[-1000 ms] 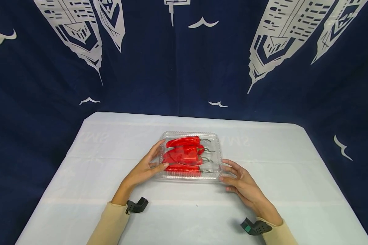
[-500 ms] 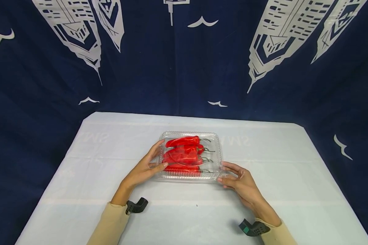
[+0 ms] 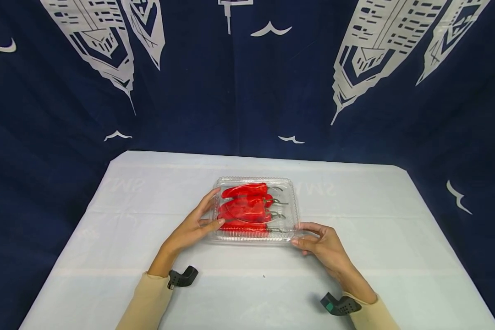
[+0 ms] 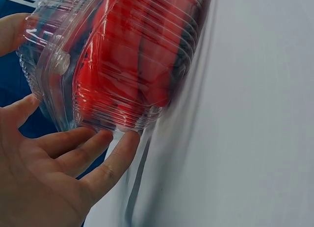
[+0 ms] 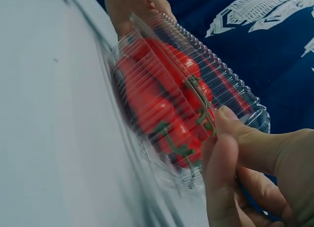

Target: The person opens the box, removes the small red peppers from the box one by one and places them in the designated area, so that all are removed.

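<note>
A clear plastic clamshell box (image 3: 292, 188) with its lid down lies on the white table, several red peppers (image 3: 247, 208) with green stems inside. At its left end, my left hand (image 3: 189, 229) holds it, thumb over the front left of the lid. In the left wrist view, several fingertips (image 4: 128, 141) of that hand rest against the ribbed end wall. My right hand (image 3: 327, 250) pinches the rim at the front right corner. Thumb and forefinger meet at the lid's edge (image 5: 211, 114) in the right wrist view, and the other fingers are folded below.
The white cloth-covered table (image 3: 396, 238) spreads around the box on all sides. Behind it hangs a dark blue curtain (image 3: 198, 114) with white building prints. A black wrist camera (image 3: 183, 277) sits on the left wrist, another camera (image 3: 340, 305) on the right.
My right fingers have drawn together from a loose spread into a pinch at the box's front right corner. The left hand and the box stay nearly as they were.
</note>
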Demonstrator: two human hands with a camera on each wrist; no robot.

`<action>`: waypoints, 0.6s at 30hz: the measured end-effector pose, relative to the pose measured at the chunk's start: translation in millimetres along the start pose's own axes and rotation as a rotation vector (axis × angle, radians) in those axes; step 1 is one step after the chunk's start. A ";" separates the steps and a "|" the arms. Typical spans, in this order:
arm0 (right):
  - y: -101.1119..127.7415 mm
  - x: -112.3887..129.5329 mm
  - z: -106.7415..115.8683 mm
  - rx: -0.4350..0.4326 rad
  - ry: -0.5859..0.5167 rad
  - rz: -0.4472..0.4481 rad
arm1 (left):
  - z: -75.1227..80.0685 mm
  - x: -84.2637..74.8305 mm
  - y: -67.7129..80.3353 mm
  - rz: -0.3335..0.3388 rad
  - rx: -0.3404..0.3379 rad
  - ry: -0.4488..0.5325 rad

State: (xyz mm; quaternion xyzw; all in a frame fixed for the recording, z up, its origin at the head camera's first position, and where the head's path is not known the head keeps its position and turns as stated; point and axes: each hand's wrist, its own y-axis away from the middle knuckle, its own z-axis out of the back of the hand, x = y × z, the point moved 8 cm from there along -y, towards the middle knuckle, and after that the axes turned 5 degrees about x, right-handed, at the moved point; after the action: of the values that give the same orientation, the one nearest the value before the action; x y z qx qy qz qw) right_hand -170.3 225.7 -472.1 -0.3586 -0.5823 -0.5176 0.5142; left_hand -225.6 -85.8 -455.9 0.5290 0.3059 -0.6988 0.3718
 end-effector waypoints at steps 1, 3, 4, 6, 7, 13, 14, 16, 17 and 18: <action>0.1 0.2 -0.1 0.001 0.017 0.002 | -0.1 -0.3 0.0 -0.003 0.002 -0.004; -0.2 1.6 -0.4 0.004 0.052 0.008 | 0.3 -1.2 0.1 -0.005 0.001 -0.007; -0.2 2.5 -0.4 0.005 0.064 0.009 | 0.5 -1.8 0.3 -0.005 -0.001 -0.003; -0.6 4.8 -0.6 0.007 0.092 0.014 | 1.0 -3.4 1.0 -0.012 -0.003 0.000; -0.7 5.8 -0.5 0.005 0.100 0.016 | 1.1 -3.9 1.3 -0.015 -0.003 0.003; 0.8 7.8 -0.3 0.005 0.103 0.046 | 0.1 -3.3 2.1 -0.012 0.004 0.011; 1.0 7.7 -0.3 0.005 0.101 0.055 | -0.1 -3.2 1.8 -0.012 0.005 0.011; 1.1 6.6 0.6 -0.010 0.087 0.066 | -0.5 -2.9 1.1 -0.013 0.007 0.011; 1.2 5.7 1.2 -0.021 0.084 0.071 | -0.7 -2.5 0.7 -0.013 0.007 0.012; 1.1 4.6 1.5 -0.026 0.080 0.072 | -1.0 -2.2 0.5 -0.013 0.008 0.013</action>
State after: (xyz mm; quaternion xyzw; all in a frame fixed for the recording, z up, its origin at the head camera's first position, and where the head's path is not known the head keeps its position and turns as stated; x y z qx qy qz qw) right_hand -170.6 226.9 -467.2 -0.3651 -0.5411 -0.5203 0.5506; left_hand -224.4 -84.9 -454.1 0.5332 0.3090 -0.6989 0.3631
